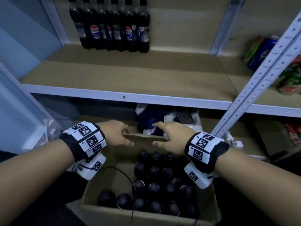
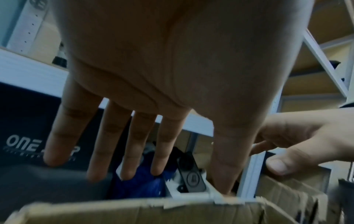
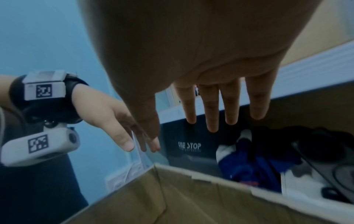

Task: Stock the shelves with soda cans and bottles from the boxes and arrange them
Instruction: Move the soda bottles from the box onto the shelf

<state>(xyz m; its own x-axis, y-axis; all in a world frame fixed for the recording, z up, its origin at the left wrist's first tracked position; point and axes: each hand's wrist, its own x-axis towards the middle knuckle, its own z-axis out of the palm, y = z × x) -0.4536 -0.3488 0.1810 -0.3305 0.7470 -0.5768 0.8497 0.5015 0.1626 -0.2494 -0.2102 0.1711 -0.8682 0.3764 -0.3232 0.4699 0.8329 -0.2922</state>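
Observation:
An open cardboard box (image 1: 97, 188) on the floor holds several dark soda bottles (image 1: 154, 186), seen from above by their black caps. Both hands hover over the box's far edge, empty. My left hand (image 1: 117, 134) has straight, spread fingers (image 2: 107, 136) above the far flap (image 2: 114, 209). My right hand (image 1: 167, 136) is also spread, fingers (image 3: 212, 109) straight, above the flap (image 3: 191, 197). Several Pepsi bottles (image 1: 112, 28) stand in a row at the back left of the shelf (image 1: 123, 95) above the box.
A slanted white perforated upright (image 1: 254, 79) crosses at the right. Cans and colourful packs (image 1: 260, 51) lie on the neighbouring shelf at the right. Behind the box, under the shelf, sit a blue and white bag (image 1: 151, 126) and a dark "ONE STOP" box (image 3: 189, 146).

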